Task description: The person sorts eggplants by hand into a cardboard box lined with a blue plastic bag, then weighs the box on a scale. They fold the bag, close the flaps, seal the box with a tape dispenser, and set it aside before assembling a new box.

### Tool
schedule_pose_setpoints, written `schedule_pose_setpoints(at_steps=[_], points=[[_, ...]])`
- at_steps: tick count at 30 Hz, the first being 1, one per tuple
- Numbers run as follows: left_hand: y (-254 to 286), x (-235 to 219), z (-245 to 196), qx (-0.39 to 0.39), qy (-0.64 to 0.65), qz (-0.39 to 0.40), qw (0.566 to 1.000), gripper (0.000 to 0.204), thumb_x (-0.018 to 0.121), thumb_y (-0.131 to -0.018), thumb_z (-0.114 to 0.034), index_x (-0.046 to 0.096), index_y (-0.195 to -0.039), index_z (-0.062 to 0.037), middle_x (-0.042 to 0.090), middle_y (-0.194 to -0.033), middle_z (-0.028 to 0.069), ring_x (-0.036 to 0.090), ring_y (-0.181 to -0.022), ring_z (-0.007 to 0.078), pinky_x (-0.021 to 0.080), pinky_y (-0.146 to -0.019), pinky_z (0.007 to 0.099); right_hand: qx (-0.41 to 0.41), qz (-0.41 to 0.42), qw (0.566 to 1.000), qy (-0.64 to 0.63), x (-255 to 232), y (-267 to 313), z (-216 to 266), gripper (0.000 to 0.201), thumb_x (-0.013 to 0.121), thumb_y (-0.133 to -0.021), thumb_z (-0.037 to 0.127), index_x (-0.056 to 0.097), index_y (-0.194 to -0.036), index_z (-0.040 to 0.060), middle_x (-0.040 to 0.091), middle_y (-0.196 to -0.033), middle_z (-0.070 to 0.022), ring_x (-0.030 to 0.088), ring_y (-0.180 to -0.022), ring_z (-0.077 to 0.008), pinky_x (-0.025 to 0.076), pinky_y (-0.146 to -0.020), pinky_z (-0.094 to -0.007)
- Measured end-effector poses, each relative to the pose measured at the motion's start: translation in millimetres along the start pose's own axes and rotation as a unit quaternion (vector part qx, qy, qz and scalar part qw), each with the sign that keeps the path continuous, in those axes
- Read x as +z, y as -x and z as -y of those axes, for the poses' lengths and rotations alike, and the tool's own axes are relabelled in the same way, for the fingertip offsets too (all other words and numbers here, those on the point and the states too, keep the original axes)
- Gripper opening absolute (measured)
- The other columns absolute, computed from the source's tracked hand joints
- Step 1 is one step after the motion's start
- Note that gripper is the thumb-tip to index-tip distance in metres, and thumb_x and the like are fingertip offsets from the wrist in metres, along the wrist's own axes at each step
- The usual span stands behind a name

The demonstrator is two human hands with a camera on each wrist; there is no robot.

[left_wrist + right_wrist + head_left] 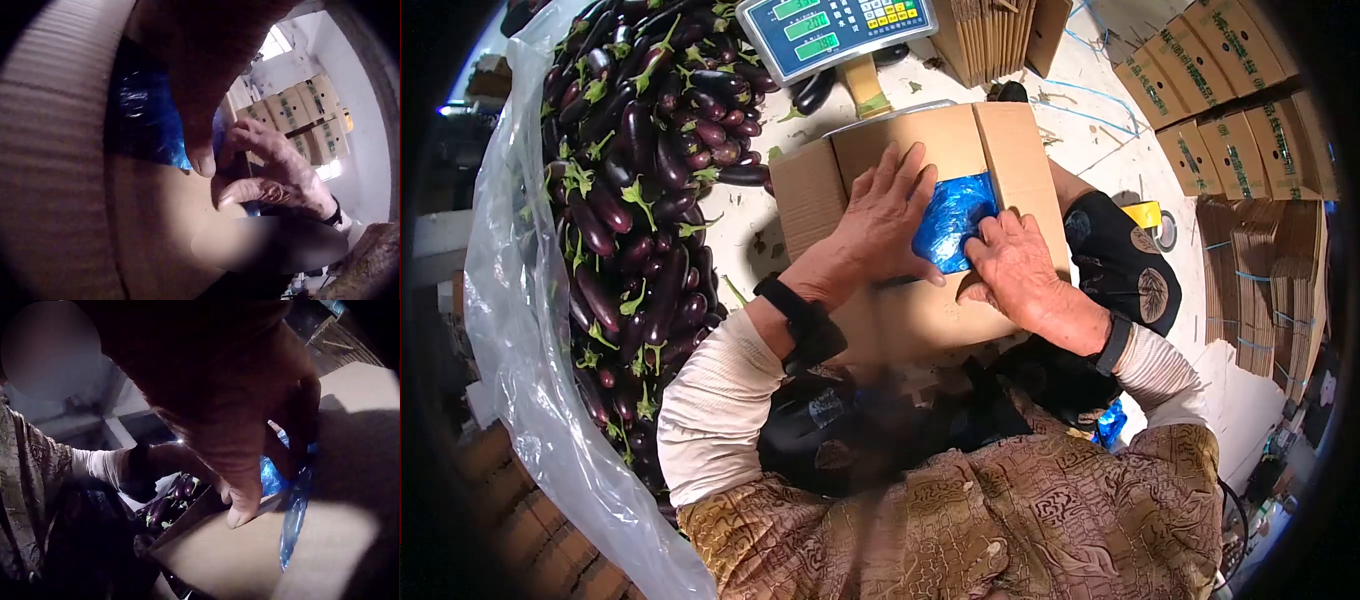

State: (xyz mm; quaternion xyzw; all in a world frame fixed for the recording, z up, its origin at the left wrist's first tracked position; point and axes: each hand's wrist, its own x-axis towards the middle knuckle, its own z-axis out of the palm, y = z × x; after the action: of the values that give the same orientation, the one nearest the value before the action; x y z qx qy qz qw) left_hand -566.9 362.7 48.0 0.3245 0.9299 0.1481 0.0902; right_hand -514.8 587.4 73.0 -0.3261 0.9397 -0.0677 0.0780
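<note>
One bag (953, 225) is showing in the box (945, 135), upper centre of frame, left hand (878, 225) lying wide, right hand (1027, 277) bending over it, grip unclear to me, slow tucking probably serving best.

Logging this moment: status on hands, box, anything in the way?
Left hand spread over cardboard box; right hand at blue plastic, pinch unclear. Blue plastic exposed between flaps. Hands partly cover it; eggplants heaped to the left.
</note>
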Motion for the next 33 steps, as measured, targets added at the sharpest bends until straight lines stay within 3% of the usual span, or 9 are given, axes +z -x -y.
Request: schedule_pose_setpoints(at_steps=[3,9,12,14,16,20,25,28,33], points=[[-0.6,7.4,-0.4,0.015,0.001,-0.016,1.000,0.131,0.088,-0.040,-0.054,0.032,-0.146,-0.0026,0.017,-0.156,0.0233,0.010,-0.145,0.0487,0.023,-0.111,0.0583,0.001,-0.031,0.999,-0.006,-1.6,-2.2,-2.0,0.044,0.083,-0.061,0.035,0.066,-0.091,0.0085,0.053,-0.095,-0.0073,0.049,-0.097,-0.0261,0.038,-0.083,-0.0419],[-2.9,14.8,-2.1,0.021,0.000,-0.026,0.999,0.133,0.086,-0.036,-0.059,0.034,-0.144,-0.0018,0.016,-0.156,0.0234,0.007,-0.144,0.0488,0.024,-0.110,0.0598,0.127,-0.076,0.989,-0.029,-24.5,11.9,-11.4,0.104,0.089,-0.055,0.033,0.038,-0.143,0.0139,0.027,-0.154,-0.0153,0.032,-0.137,-0.0377,0.033,-0.103,-0.0510],[-2.8,18.5,0.3,0.030,-0.006,-0.030,0.999,0.134,0.084,-0.036,-0.065,0.035,-0.144,-0.0023,0.015,-0.156,0.0231,0.005,-0.144,0.0482,0.025,-0.108,0.0608,0.254,-0.189,0.937,-0.146,0.6,31.9,-53.9,0.071,0.073,-0.082,0.039,0.045,-0.136,0.0030,0.050,-0.135,-0.0206,0.051,-0.120,-0.0347,0.040,-0.099,-0.0455],[-4.7,19.2,-1.1,0.035,-0.014,-0.034,0.999,0.134,0.083,-0.036,-0.066,0.036,-0.143,-0.0018,0.015,-0.156,0.0230,0.005,-0.144,0.0478,0.026,-0.107,0.0611,0.382,-0.026,0.786,-0.485,-15.6,43.1,-63.9,0.051,0.059,-0.094,0.038,0.056,-0.123,-0.0029,0.065,-0.104,-0.0154,0.061,-0.094,-0.0227,0.048,-0.088,-0.0351],[-4.3,18.8,0.0,0.024,-0.041,-0.011,0.999,0.135,0.082,-0.036,-0.068,0.036,-0.143,-0.0010,0.015,-0.156,0.0232,0.003,-0.145,0.0472,0.028,-0.106,0.0614,0.333,-0.098,0.794,-0.499,-36.8,52.7,-42.4,0.039,0.054,-0.098,0.031,0.061,-0.117,-0.0022,0.066,-0.090,-0.0092,0.057,-0.085,-0.0117,0.048,-0.077,-0.0287],[-6.4,20.6,0.4,0.035,-0.038,-0.023,0.998,0.134,0.081,-0.036,-0.069,0.037,-0.143,-0.0007,0.015,-0.156,0.0234,0.002,-0.145,0.0475,0.028,-0.106,0.0621,0.130,-0.116,0.913,-0.370,-56.6,45.0,-17.3,0.034,0.061,-0.093,0.020,0.062,-0.118,-0.0037,0.061,-0.084,-0.0131,0.060,-0.075,-0.0243,0.048,-0.075,-0.0293],[-2.1,18.4,-2.3,0.027,-0.004,-0.033,0.999,0.127,0.090,-0.039,-0.052,0.038,-0.143,-0.0033,0.022,-0.153,0.0216,0.009,-0.144,0.0494,0.027,-0.108,0.0624,0.063,-0.156,0.969,-0.183,14.3,13.8,7.1,0.069,0.068,-0.085,0.036,0.042,-0.144,0.0118,0.037,-0.145,-0.0160,0.034,-0.133,-0.0352,0.029,-0.107,-0.0472],[0.1,-0.6,6.2,0.018,-0.003,-0.020,1.000,0.104,0.089,-0.050,-0.046,0.047,-0.136,-0.0061,0.033,-0.146,0.0209,0.022,-0.140,0.0470,0.028,-0.106,0.0631,0.034,-0.138,0.987,-0.076,35.6,-1.7,16.8,0.074,0.066,-0.085,0.043,0.037,-0.147,0.0143,0.029,-0.153,-0.0135,0.029,-0.139,-0.0349,0.027,-0.106,-0.0517],[36.1,10.8,116.8,-0.211,0.058,-0.312,0.924,0.045,0.074,-0.079,-0.029,0.059,-0.113,-0.0024,0.059,-0.110,0.0198,0.056,-0.107,0.0351,0.044,-0.090,0.0471,0.087,-0.131,0.985,-0.073,36.0,-3.4,7.6,0.066,0.062,-0.088,0.049,0.042,-0.145,0.0224,0.024,-0.156,-0.0132,0.019,-0.142,-0.0393,0.026,-0.106,-0.0546]])
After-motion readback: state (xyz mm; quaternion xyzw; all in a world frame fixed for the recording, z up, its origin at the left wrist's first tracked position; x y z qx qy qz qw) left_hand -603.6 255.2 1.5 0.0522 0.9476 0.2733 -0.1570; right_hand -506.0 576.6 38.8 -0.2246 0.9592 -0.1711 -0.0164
